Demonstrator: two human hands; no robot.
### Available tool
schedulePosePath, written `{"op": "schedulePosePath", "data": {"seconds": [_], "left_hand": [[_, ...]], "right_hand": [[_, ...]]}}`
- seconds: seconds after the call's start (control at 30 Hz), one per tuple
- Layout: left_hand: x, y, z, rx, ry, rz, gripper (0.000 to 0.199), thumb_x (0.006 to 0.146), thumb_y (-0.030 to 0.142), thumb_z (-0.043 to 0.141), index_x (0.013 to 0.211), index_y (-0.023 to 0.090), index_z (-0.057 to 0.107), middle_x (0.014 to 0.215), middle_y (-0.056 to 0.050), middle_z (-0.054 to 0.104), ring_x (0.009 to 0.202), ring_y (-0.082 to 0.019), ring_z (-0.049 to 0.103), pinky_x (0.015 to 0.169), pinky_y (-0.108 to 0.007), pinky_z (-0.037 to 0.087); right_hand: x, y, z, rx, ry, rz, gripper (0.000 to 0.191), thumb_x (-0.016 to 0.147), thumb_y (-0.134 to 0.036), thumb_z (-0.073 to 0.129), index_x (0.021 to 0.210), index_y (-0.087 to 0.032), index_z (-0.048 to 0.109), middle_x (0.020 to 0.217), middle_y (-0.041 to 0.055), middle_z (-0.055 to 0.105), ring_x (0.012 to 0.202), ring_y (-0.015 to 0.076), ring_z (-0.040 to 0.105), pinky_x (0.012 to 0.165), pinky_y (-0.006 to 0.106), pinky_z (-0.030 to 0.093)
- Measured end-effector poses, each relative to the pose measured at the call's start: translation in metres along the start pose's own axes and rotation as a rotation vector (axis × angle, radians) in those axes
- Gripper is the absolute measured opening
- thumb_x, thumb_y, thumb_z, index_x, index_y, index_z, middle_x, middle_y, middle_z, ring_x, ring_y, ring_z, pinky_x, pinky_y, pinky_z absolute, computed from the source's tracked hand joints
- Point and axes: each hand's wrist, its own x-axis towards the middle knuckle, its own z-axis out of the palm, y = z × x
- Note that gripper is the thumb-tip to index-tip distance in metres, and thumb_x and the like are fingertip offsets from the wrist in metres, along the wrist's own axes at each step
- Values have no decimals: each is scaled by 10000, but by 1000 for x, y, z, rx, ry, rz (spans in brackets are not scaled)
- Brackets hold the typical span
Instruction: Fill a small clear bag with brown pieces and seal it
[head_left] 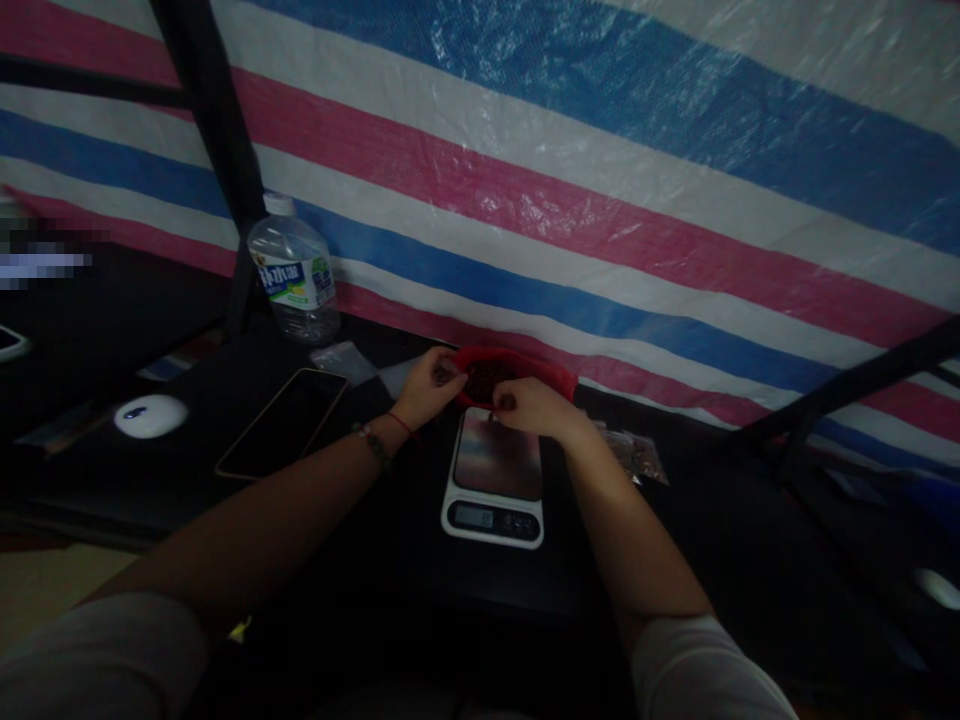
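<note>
A red bag (pixel 551 376), its mouth spread wide, holds many small dark brown pieces (pixel 486 378) whose kind is too dim to make out. At its left edge, my left hand (pixel 427 388) is closed with curled fingers gripping the bag. My right hand (pixel 531 404) reaches over the bag's near side, fingers pinched around a small dark piece (pixel 491 416). Just below that hand lies a white kitchen scale (pixel 491 540) with a shiny metal plate (pixel 498 460). Its small display is lit, but the digits are unreadable.
Left of the scale lies a dark phone (pixel 285 425), with a white computer mouse (pixel 150 415) farther left. A large clear bottle (pixel 294 275) stands behind. Small filled clear bags (pixel 645 458) lie beyond my right forearm. A striped plastic sheet (pixel 525 190) closes off the back.
</note>
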Motion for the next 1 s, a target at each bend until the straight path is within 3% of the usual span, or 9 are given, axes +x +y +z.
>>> {"op": "schedulePosePath", "data": {"seconds": [0.1,0.2,0.3,0.5,0.6,0.7,0.83,1.0], "left_hand": [[0,-1,0,1,-2,-1,365,714,281,680,1039,171,557,829,-7,631,734,-139,616,696,-266,505],[1,-1,0,8,-14,-6,365,712,280,680,1038,171,555,822,-6,633,730,-139,620,692,-264,507],[1,-1,0,17,-19,6,357,720,278,675,1039,172,554,836,-12,638,745,-142,625,705,-270,509],[-1,-1,-1,84,-55,39,373,727,291,681,1059,176,555,827,-13,647,742,-148,626,686,-264,500],[-3,1,-1,93,-96,84,372,740,285,672,1073,180,543,819,-11,652,737,-150,628,679,-266,502],[-4,4,-1,100,-116,105,379,743,286,672,1078,181,531,831,-13,656,744,-153,634,679,-269,506],[-5,7,-2,91,-115,96,371,738,277,674,1066,183,528,825,-9,650,747,-152,636,681,-268,509],[-4,5,-2,70,-82,79,404,727,286,677,1082,179,517,827,-14,645,758,-156,634,693,-273,503]], "right_hand": [[4,3,7,-50,-3,-62,184,766,-150,593,900,-187,714,854,38,706,754,162,608,662,254,402],[8,4,10,-108,-55,-128,194,767,-106,591,870,-180,737,910,63,718,866,191,628,752,268,428],[9,5,10,-140,-62,-129,162,782,-132,605,846,-180,746,897,70,719,862,201,634,764,277,439],[9,12,-1,-203,245,125,195,855,-225,566,931,-153,730,947,118,706,884,226,626,776,310,432],[5,12,-6,-103,275,133,172,846,-263,576,887,-161,708,894,87,690,835,204,608,735,299,429],[1,7,-7,-14,234,45,104,767,-175,600,837,-154,673,860,59,644,806,178,570,706,276,420],[-3,-3,-2,65,34,-115,215,711,-74,594,899,-147,665,913,57,622,843,171,553,735,272,413],[-2,-15,7,92,-94,-150,210,753,-90,628,947,-157,669,950,63,652,878,184,573,791,293,406]]}}
